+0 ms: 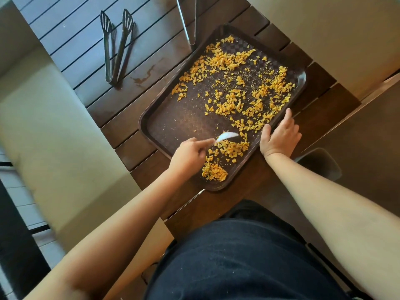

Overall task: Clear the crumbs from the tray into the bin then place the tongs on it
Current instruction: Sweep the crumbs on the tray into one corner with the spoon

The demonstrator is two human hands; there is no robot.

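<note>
While you're mid-sweep, status by size, biggest first:

Table (pixel 134 118): dark slatted wood; the tray lies on it at an angle, near corner close to your body.

Tray (pixel 173 118): brown, flat on the table. Near-left part of the floor is mostly swept, only fine specks there. Far half and right side are covered.

Crumbs (pixel 233 100): orange flakes, most spread across the far and right areas. One small heap sits at the near corner, just beside your left hand. My read: early in the sweep, nothing tipped out yet.

Bin (pixel 322 163): dark container off the table's right edge, below your right wrist. Probably the target; I can't see inside it.

Tongs (pixel 116 48): dark slotted pair lying on the table left of the tray, well apart from it, untouched. That step is not begun.

Second tongs (pixel 190 24): metal pair at the top, tip just beside the tray's far rim. It may catch if you lift or swing the tray.

Right hand (pixel 279 137): fingers straight, resting on the tray's right rim and steadying it, gripping nothing.

Left hand (pixel 190 154): fingers curled round a small white scraper (pixel 227 136), blurred, blade down among the crumbs near the heap.

Left to do: gather, tip into the bin, set the tongs on the tray.
</note>
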